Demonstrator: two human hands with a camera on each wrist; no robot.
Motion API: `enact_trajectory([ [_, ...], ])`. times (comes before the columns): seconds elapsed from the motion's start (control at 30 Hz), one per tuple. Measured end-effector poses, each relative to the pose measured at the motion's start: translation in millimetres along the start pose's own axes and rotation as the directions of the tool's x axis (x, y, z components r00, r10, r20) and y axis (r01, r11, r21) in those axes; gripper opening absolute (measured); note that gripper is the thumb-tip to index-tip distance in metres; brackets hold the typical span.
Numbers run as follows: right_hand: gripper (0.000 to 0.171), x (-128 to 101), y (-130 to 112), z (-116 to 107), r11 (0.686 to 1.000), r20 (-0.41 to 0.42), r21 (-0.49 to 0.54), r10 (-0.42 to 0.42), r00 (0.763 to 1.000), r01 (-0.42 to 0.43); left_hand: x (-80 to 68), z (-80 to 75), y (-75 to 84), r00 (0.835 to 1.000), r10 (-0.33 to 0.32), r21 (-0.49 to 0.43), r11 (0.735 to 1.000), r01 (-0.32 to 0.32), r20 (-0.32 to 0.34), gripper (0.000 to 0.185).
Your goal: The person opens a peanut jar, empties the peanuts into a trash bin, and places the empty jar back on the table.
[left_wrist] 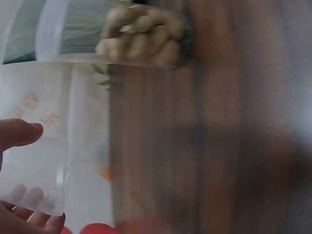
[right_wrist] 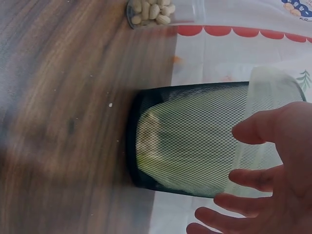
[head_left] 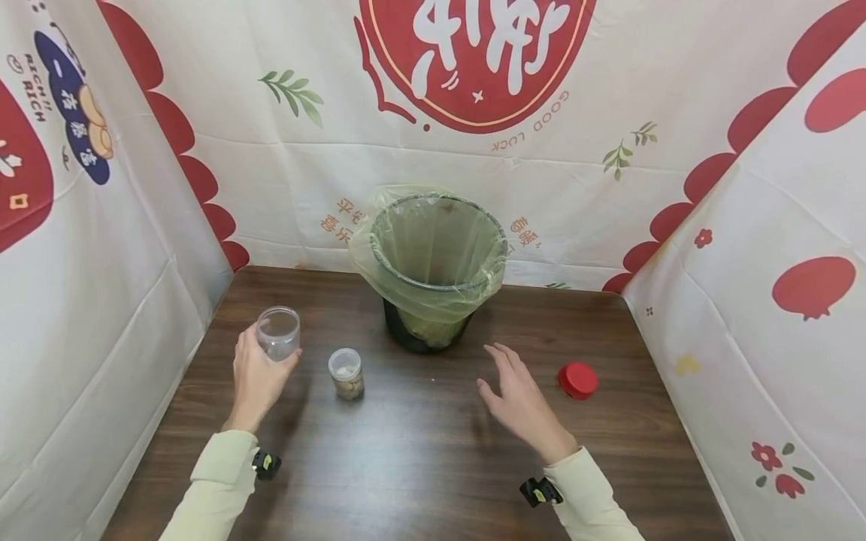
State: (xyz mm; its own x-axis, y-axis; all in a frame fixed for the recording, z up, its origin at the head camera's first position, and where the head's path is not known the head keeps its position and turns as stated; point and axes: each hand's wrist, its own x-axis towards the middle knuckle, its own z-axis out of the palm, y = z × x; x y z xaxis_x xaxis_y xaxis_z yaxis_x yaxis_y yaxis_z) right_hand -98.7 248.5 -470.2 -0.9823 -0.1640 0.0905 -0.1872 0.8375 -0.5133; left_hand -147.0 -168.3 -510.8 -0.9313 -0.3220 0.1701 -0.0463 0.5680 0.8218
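My left hand grips an empty clear plastic jar at the left of the dark wooden table; the jar shows with my fingers behind its wall. A small clear jar of peanuts stands just right of that hand, also seen as the peanut jar and the peanut jar. My right hand hovers open over the table, fingers spread, holding nothing. A red lid lies to its right.
A black mesh waste bin with a green liner stands at the table's back centre, in front of my right hand as the bin. Printed cloth walls close in the table on left, back and right.
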Motion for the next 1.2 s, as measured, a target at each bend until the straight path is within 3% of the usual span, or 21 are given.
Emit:
enact_trajectory([
  [0.23, 0.063, -3.7, 7.3, 11.4, 1.0, -0.036, -0.007, -0.007, 0.999, 0.007, -14.1, 12.7, -24.1, 0.994, -0.108, 0.0, 0.994, 0.108, 0.028, 0.086],
  [0.43, 0.062, -5.7, 9.2, 15.7, 1.0, -0.043, 0.001, -0.003, 0.999, 0.003, -20.9, 22.5, -38.1, 0.987, -0.159, -0.035, 0.987, 0.159, 0.01, 0.084],
  [0.87, 0.062, -6.3, 8.6, 17.3, 1.0, -0.013, 0.023, 0.022, 1.0, -0.022, -27.8, 36.2, -54.8, 0.981, -0.191, -0.005, 0.982, 0.191, 0.015, 0.08],
  [1.2, 0.061, -5.2, 7.3, 16.7, 1.0, -0.009, 0.026, 0.014, 1.0, -0.014, -29.4, 35.0, -59.5, 0.976, -0.204, -0.005, 0.979, 0.205, 0.07, 0.082],
])
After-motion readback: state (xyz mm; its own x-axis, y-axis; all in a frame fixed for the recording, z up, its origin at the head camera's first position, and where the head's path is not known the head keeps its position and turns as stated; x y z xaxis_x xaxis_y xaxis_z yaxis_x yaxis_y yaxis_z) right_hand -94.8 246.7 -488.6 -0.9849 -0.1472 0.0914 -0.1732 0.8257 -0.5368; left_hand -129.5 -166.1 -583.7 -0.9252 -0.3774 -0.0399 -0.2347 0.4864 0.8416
